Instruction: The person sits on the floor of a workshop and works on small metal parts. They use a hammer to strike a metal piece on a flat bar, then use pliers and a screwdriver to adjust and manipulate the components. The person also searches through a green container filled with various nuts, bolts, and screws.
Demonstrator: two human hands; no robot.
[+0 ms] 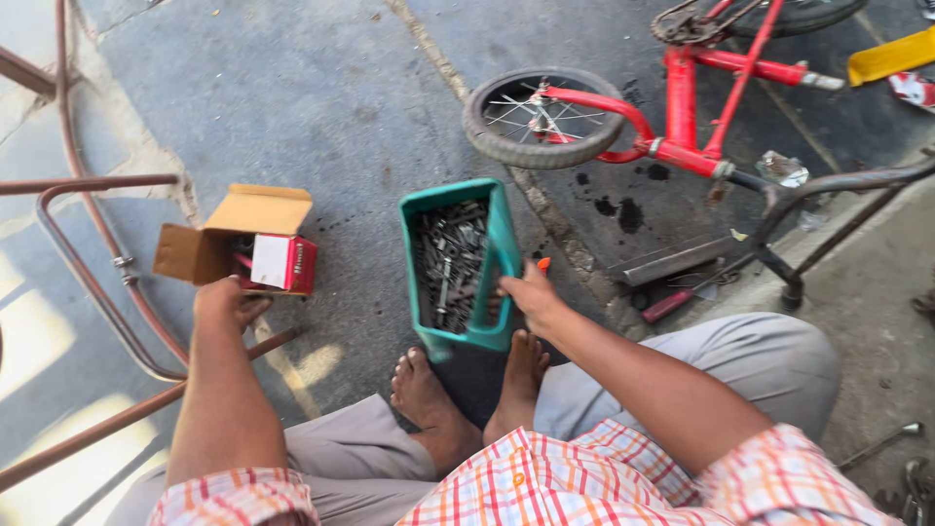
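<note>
Green bin [504, 244]: stands on the concrete floor [321, 97] just ahead of the bare feet [467, 390], filled with grey metal bolts [450, 261].
Right hand [531, 295]: grip closed on the bin's right wall near its lower corner.
Left hand [226, 302]: fingers curled, resting at the cardboard box [234, 234]; I cannot tell whether it grips anything.
Cardboard box: flaps open, a small red-and-white carton [284, 263] inside.
Beyond: red bicycle frame [682, 97] with small wheel [541, 117], lying on the floor.
Left: rusty bent tubing [88, 273].
</note>
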